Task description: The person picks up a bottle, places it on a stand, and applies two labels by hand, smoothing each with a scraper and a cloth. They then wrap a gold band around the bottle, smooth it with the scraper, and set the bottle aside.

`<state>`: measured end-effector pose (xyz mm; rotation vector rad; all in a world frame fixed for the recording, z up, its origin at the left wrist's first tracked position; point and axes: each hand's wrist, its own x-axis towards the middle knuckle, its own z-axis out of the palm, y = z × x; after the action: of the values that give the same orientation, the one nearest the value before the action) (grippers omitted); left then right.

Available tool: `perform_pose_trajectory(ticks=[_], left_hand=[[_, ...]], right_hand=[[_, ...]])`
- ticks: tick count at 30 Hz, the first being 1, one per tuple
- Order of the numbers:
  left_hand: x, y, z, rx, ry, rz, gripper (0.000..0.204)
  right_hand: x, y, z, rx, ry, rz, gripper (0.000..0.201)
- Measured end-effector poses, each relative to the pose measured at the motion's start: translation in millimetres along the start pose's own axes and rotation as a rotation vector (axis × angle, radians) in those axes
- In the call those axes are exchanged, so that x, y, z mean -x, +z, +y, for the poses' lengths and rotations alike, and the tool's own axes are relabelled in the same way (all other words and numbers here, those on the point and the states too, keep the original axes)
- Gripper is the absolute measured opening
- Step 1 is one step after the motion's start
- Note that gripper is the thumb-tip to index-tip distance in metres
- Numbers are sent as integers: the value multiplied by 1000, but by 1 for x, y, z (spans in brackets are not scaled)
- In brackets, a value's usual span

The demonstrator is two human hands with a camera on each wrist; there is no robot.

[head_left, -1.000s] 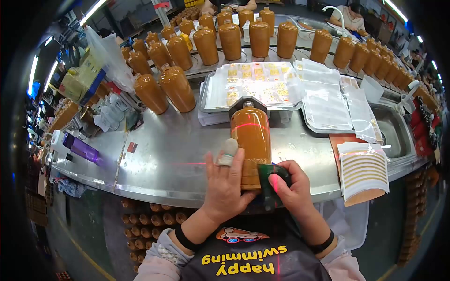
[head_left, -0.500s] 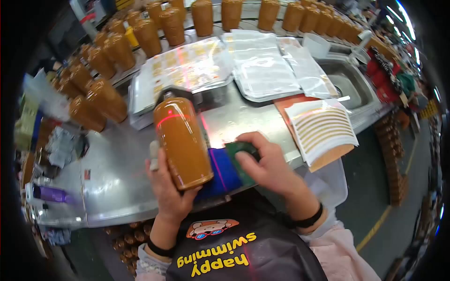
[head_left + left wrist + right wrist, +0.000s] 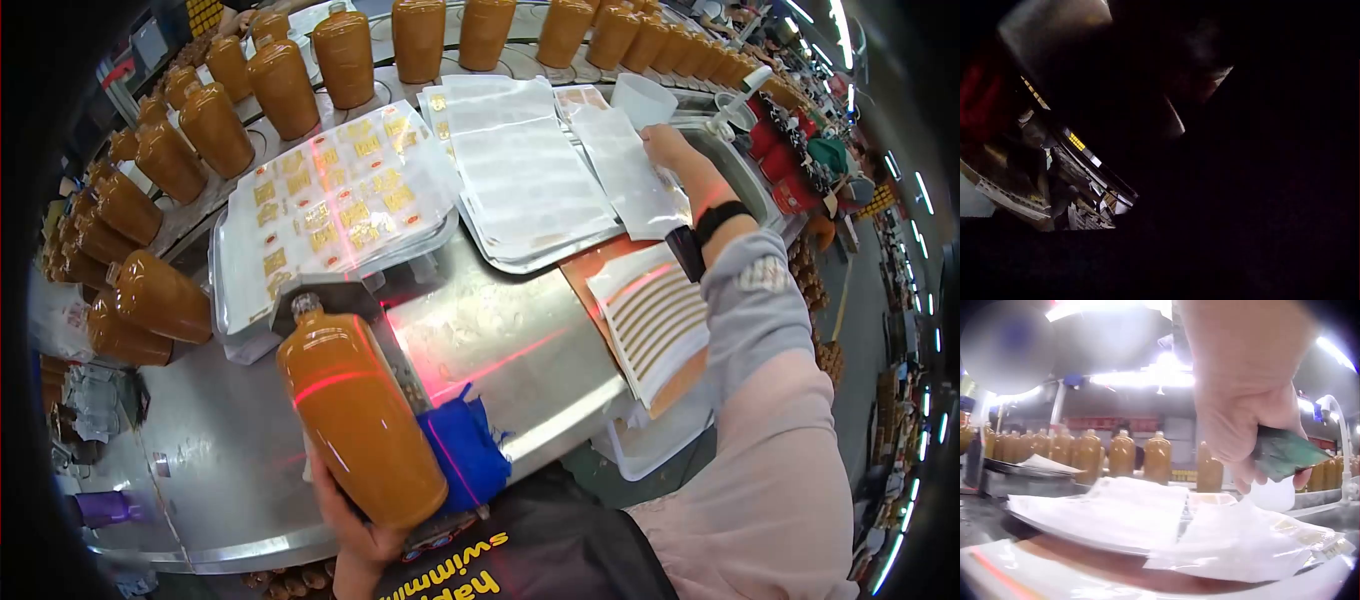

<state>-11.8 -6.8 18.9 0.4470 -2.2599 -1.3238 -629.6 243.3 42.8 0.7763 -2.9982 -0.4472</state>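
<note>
A glossy brown bottle (image 3: 360, 420) lies tilted in a dark notched stand (image 3: 345, 290), its neck pointing away from me. My left hand (image 3: 350, 520) holds it by the lower left side and base, with the fingers mostly hidden behind it. Over by the sink, my right hand (image 3: 672, 150) reaches to the far end of a white sheet (image 3: 630, 175). In the right wrist view that hand pinches a green scraper (image 3: 1285, 453), its fingertips low over the sheets. A blue cloth (image 3: 465, 450) sits against the bottle's right side. The left wrist view is mostly dark.
A tray of gold-printed decal sheets (image 3: 350, 190) and a tray of white sheets (image 3: 530, 160) lie beyond the stand. Gold-striped sheets (image 3: 655, 310) rest at the counter's front right. Several brown bottles (image 3: 420, 40) stand along the back and left. A white tub (image 3: 643, 100) stands near the sink.
My right hand has left the bottle with the scraper and moved far right to the sheets by the sink. My left hand stays at the bottle. The head view has turned right.
</note>
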Motion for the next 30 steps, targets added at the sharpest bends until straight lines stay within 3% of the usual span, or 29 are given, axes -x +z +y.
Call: perform_pose_trajectory(ticks=[2,5,11,14,17,20,25,30], left_hand=[[7,-3,-7,-23,-23,0,105],[13,-5,-18,-39,-6,14,107],[31,-5,-38,-72,-17,83,108],[25,-14,-30,-105,33,-2,107],[23,-13,-28,-137,17,26,104],[23,-8,-28,-115,-41,76,103],[11,-3,-13,-144,-61,92,102],[9,3,-6,-180,25,84,97]], right_hand=[[-41,16,3,39,77,-100,31],[-53,16,-10,-94,274,-34,32],[-41,24,-19,-90,275,247,31],[-18,6,-16,-132,25,225,29],[25,-35,-17,-170,-444,-102,28],[98,-56,-32,-239,-499,-314,27],[124,-30,-34,-221,-517,-207,30],[129,-24,-40,-171,-535,-118,34]])
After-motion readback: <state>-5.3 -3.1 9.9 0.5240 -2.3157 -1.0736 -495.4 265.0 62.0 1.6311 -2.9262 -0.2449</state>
